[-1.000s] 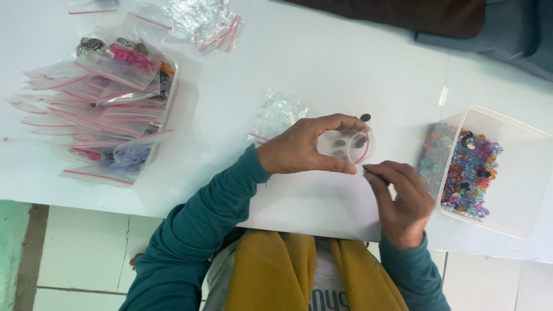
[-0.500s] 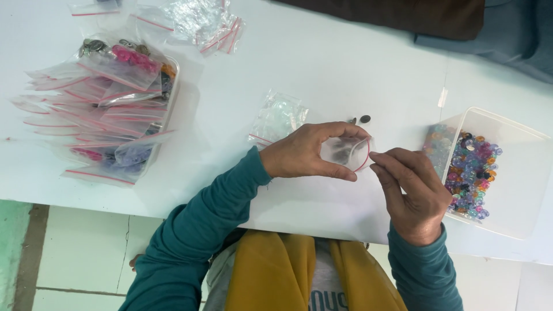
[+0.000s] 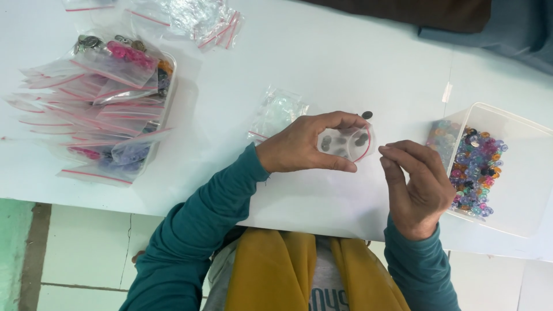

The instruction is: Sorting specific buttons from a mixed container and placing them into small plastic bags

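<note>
Holding one clear bag [image 3: 344, 144] of six dark buttons, left hand [image 3: 305, 147] fingers pinch it; right hand [image 3: 417, 187] fingers pinch together.

A white table [image 3: 345, 63] fills most of the frame, evenly and softly lit, with faint shadows. Along the lower edge, pale floor tiles [image 3: 86, 253] with dark grout lines show, and a green strip [image 3: 12, 253] runs down the lower left corner. Dark brown cloth [image 3: 415, 10] and grey-blue fabric [image 3: 507, 26] lie across the upper right.
</note>
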